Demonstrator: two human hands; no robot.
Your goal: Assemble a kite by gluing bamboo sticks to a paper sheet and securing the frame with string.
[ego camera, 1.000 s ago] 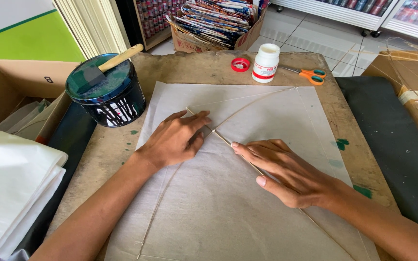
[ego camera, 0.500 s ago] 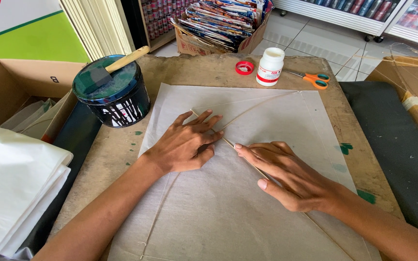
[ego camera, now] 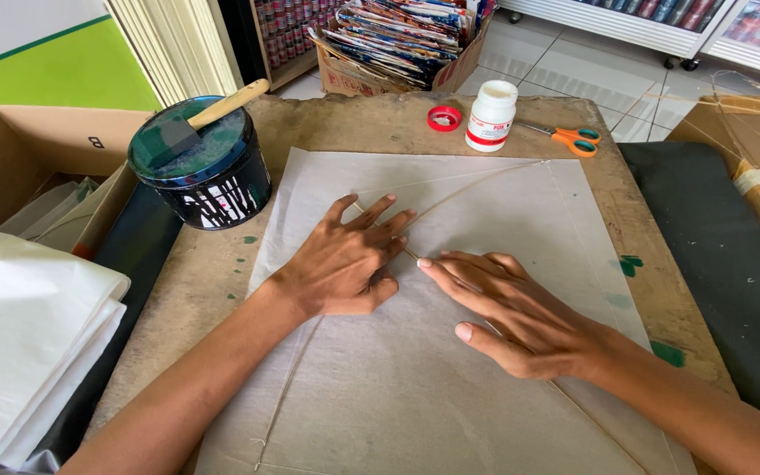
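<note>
Lying flat at the centre of the frame: left hand (ego camera: 349, 264), fingers spread, pressing on the pale paper sheet (ego camera: 450, 387) covering the wooden worktop (ego camera: 222, 290). Resting just right of it: right hand (ego camera: 521, 317), fingers stretched out and close together, lying along the thin stick (ego camera: 380, 227) running diagonally across the sheet. Sitting at upper left: black paint tub (ego camera: 208, 176) carrying a foam brush (ego camera: 195, 123). Standing at top centre: white glue bottle (ego camera: 491, 116), red cap (ego camera: 443, 118), orange scissors (ego camera: 573, 139).

Since a second ago, the left hand (ego camera: 349, 264) spreads its fingers wider on the paper sheet (ego camera: 450, 387), while the right hand (ego camera: 521, 317) slides slightly along the thin stick (ego camera: 411, 253).
</note>
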